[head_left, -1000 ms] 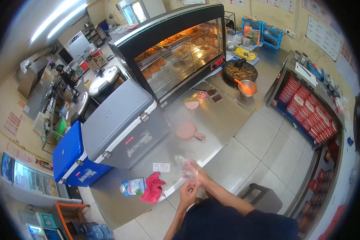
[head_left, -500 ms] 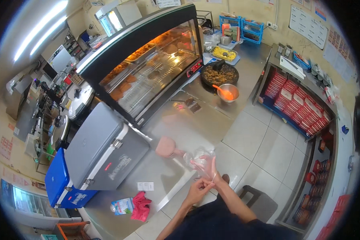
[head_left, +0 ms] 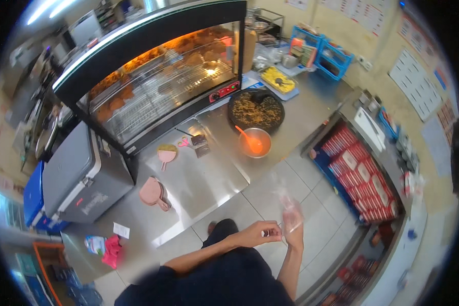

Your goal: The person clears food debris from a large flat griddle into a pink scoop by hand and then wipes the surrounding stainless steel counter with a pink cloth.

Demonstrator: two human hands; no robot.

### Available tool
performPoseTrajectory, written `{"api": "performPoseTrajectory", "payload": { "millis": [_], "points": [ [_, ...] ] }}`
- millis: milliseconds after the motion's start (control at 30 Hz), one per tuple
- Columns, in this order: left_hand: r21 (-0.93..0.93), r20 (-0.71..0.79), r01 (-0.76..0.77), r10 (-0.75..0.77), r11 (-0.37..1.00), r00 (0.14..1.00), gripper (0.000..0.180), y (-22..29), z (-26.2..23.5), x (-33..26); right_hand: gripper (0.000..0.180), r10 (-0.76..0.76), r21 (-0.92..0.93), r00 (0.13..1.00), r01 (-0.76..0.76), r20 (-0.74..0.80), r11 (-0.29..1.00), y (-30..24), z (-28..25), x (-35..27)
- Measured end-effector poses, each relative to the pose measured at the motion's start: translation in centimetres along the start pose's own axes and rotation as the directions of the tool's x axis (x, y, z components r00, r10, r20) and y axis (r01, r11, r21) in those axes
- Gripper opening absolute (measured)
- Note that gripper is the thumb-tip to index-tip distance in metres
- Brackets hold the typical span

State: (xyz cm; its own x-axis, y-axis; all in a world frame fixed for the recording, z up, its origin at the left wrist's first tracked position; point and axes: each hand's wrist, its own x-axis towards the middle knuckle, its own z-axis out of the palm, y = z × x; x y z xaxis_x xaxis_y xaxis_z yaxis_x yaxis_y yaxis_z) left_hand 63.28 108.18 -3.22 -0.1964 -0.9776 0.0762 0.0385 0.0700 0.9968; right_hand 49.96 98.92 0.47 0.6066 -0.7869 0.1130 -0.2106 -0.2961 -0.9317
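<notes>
My right hand (head_left: 292, 227) points upward inside a clear plastic glove (head_left: 289, 204), whose loose tip stands out past the fingers. It appears flat with the fingers extended, though the plastic blurs them. At its wrist, my left hand (head_left: 262, 233) is closed in a pinch on the glove's cuff. Both hands are over the tiled floor, just off the steel counter (head_left: 214, 191). On that counter, nearest to me, lie stacked pink scoop-like pieces with handles (head_left: 154, 193). A smaller pink one (head_left: 167, 154) holds something yellowish-brown.
Ahead stand a steel bowl (head_left: 262, 148) with an orange spoon, a black stone mortar (head_left: 245, 120) and a tray of yellow food (head_left: 278, 81). A lit glass food warmer (head_left: 153, 92) and a grey cooler box (head_left: 86, 183) line the left. Red boxes (head_left: 362, 173) fill a right-hand shelf.
My view has turned right and forward along the counter. Both hands have swung away from the counter edge to over the floor, the left still at the right wrist.
</notes>
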Motion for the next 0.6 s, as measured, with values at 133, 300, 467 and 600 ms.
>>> {"api": "performPoseTrajectory", "payload": {
  "millis": [133, 300, 467, 600],
  "points": [
    [-0.029, 0.083, -0.019, 0.021, 0.999, 0.996, 0.018, 0.0, -1.7, 6.5, 0.083, 0.072, 0.197, 0.993, -0.053, -0.094, 0.979, 3.1, -2.8, 4.1],
    [0.034, 0.157, -0.105, 0.098, 0.994, 0.983, 0.018, -0.5, -4.0, 16.3, 0.095, 0.185, 0.354, 0.98, -0.147, -0.077, 0.924, 5.7, -7.5, 12.4],
    [0.112, 0.211, -0.293, 0.266, 0.949, 0.941, 0.017, -1.0, -6.9, 28.2, 0.108, 0.194, 0.242, 0.957, -0.14, -0.217, 0.96, 12.6, -15.2, 21.9],
    [0.09, 0.244, -0.324, 0.295, 0.942, 0.924, 0.015, 1.2, -10.6, 36.8, 0.111, 0.119, 0.219, 0.957, -0.061, -0.263, 0.974, 9.4, -19.7, 30.1]
  ]
}}
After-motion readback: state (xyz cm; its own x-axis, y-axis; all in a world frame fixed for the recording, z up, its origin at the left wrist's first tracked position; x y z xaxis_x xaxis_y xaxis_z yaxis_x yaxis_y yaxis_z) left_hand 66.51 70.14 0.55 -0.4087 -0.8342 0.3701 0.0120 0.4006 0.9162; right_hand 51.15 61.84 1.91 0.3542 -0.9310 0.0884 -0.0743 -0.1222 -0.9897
